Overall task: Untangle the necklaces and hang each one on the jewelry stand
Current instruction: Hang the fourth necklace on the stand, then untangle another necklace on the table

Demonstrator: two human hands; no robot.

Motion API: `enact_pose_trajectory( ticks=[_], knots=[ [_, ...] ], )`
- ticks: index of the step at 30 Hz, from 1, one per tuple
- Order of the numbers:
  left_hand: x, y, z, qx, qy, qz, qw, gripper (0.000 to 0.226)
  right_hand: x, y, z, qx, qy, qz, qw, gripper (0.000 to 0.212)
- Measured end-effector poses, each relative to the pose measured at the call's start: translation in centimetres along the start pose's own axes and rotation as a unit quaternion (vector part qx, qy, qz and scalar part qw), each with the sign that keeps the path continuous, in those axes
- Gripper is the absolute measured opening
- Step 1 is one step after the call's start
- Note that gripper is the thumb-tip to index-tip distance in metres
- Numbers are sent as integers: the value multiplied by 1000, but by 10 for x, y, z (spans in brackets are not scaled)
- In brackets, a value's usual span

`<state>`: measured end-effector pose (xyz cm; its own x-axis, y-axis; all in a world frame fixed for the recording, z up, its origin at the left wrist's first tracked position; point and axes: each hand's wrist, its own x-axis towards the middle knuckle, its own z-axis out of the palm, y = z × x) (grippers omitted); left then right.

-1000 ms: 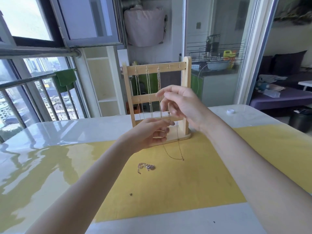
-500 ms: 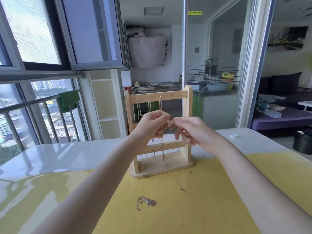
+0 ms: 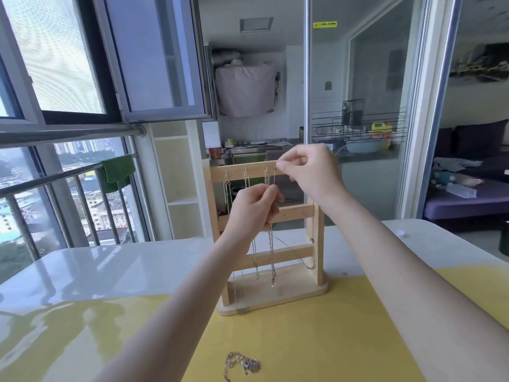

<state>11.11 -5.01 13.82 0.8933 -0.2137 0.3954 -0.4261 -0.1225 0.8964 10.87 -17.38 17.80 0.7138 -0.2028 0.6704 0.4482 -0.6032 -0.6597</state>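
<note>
Bright daylight fills a high balcony room, with tall windows [image 3: 63, 64] and a railing on the left looking over city buildings, and a glass sliding door [image 3: 358, 106] ahead that shows a kitchen counter behind it. High on that glass is a small yellow sticker [image 3: 325, 24]; its printing is too small to read. No other writing is legible.

Closer in, a glossy white table [image 3: 110, 266] carries a yellow mat [image 3: 316, 340]. On the far edge of the mat stands a pale wooden jewelry stand [image 3: 289, 213], upright, with a top bar, two lower crossbars and a flat base. Several thin necklaces [image 3: 255, 244] hang side by side from small hooks on the left half of the top bar.

Both bare forearms reach forward from the bottom of the view. The right hand [image 3: 311, 172] is raised at the top bar, its thumb and forefinger pinched together on the upper end of a fine chain [image 3: 271, 244] right at the bar, the other fingers curled. The left hand [image 3: 253, 210] sits lower, in front of the stand between the top bar and the first crossbar, its fingertips closed on the same chain. Below that hand the strands fall straight toward the base.

On the mat near the bottom edge lies a small tangled heap of silver chain [image 3: 242, 363], well apart from the stand.
</note>
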Motion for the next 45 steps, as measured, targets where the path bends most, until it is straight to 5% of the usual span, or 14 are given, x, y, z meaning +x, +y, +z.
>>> enact_pose_trajectory(
  ticks=[13,24,29,35,38,42,45],
  knots=[
    [9,-21,18,49,20,5,999,29,-5,23,4,-182,71,-101,975,7],
    [-5,-26,20,58,39,-1,998,20,-42,49,20,-97,118,-81,985,11],
    [-11,-27,16,166,34,-2,985,20,-51,54,20,-64,80,-53,993,19],
    [-59,-29,0,292,29,87,952,22,-97,58,12,-86,89,-37,992,12],
    [-85,-47,-18,337,-40,3,941,20,-132,61,20,-55,6,-3,998,15],
    [-123,-81,-34,385,-110,-82,913,16,-176,62,37,-23,-268,71,961,14],
    [-140,-100,-34,385,-131,-98,908,12,-199,59,47,-40,-322,85,942,10]
  ],
)
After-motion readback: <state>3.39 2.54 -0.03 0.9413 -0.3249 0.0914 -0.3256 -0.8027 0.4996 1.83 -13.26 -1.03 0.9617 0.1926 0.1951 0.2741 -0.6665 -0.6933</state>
